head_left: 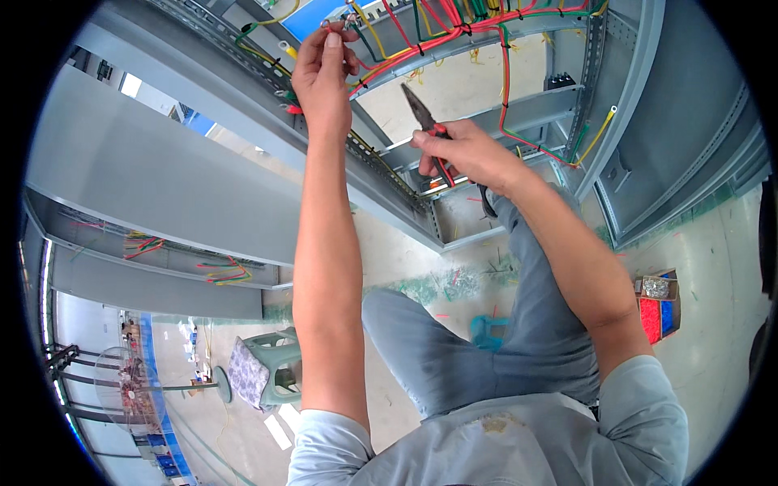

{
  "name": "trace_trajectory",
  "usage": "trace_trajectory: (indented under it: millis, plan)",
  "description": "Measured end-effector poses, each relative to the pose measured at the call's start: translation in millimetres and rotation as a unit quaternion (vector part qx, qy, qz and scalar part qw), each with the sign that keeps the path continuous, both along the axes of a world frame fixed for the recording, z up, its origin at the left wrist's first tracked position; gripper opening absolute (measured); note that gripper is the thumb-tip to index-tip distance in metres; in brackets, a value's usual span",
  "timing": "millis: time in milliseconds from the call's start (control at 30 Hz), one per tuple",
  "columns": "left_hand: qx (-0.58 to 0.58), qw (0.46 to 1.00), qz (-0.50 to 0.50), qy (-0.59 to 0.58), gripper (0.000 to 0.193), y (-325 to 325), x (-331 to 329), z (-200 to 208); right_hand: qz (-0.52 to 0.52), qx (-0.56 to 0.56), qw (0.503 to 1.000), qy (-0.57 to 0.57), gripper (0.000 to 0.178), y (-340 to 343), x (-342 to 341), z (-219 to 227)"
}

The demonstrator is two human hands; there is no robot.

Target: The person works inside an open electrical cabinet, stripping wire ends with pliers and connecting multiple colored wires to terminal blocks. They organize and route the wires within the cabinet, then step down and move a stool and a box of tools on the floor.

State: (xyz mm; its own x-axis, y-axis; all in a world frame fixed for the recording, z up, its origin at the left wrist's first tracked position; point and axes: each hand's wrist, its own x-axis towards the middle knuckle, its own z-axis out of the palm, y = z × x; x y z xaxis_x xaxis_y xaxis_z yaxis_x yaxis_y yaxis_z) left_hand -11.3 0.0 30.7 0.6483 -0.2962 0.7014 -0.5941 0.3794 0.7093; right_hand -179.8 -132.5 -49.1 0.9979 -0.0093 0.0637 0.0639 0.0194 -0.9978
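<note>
My left hand [322, 79] is raised into the upper part of a grey metal cabinet frame [454, 237]. Its thumb and fingers are pinched on the end of a wire, mostly covered by the fingertips. Beside that hand runs a bundle of red, yellow and green wires [442, 37], tied at intervals with black ties. Lower and to the right, my right hand [462, 154] is wrapped round a pair of pliers [419, 109] with red and black handles. The dark jaws point up and to the left, apart from the wires.
Wires with lugs hang along the left post, and a yellow wire [604, 124] sticks out at the right. A grey side panel [178, 154] spans the left. Behind stand a green stool [271, 356] and a fan [130, 393]. A box of red and blue bins [655, 312] sits on the floor.
</note>
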Motion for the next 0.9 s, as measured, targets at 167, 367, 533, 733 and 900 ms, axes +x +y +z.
trace_trajectory:
  millis: [167,367,533,733,900]
  plan:
    - [0.005,0.998,-0.054,0.029,0.024,8,-12,-4,0.018,-0.122,0.991,-0.052,0.048,-8,16,33]
    - [0.016,0.993,-0.106,0.058,0.038,19,-15,4,0.187,0.068,0.98,-0.027,0.044,-6,28,71]
    - [0.024,0.991,-0.107,0.077,0.055,22,-12,0,0.233,0.1,0.967,-0.031,0.041,-9,35,78]
    - [0.055,0.992,-0.082,0.076,0.047,26,-8,-2,0.256,0.132,0.957,-0.031,0.039,-12,44,78]
    - [0.049,0.991,-0.092,0.083,0.039,28,0,-8,0.371,0.285,0.884,0.023,0.04,-9,53,72]
